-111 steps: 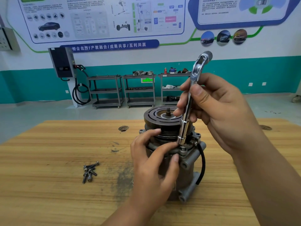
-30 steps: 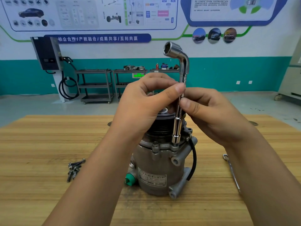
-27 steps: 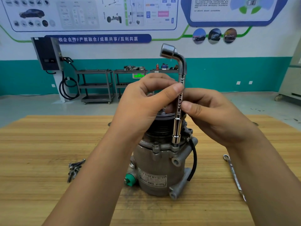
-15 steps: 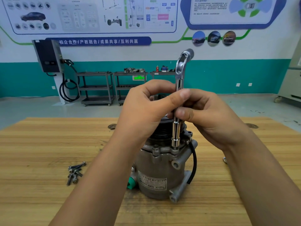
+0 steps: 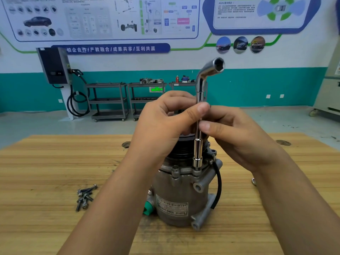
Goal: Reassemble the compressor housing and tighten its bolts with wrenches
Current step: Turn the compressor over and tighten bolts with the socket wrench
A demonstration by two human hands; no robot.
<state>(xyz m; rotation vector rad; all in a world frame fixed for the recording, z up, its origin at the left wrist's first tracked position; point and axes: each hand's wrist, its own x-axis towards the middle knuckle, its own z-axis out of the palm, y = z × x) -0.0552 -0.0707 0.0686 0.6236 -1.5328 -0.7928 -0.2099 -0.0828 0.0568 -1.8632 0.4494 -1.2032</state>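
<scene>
The compressor (image 5: pixel 176 192) stands upright on the wooden table (image 5: pixel 46 162) directly below both hands, pulley end up, so the bolts around its upper rim face the person. A bent socket wrench (image 5: pixel 198 153) stands upright on that rim, its lower socket seated over one bolt just beneath the right hand's fingers and its angled top end poking above both hands. The left hand (image 5: pixel 165 122) pinches the shaft from the left between thumb and curled fingers. The right hand (image 5: pixel 237 137) pinches it from the right with thumb and fingertips, just under the left thumb. This light two-handed fingertip hold looks meant for twirling the shaft quickly while the bolt runs free, not for levering. Spare bolts (image 5: pixel 84 196) lie heaped well left of the left forearm, probably waiting their turn.
</scene>
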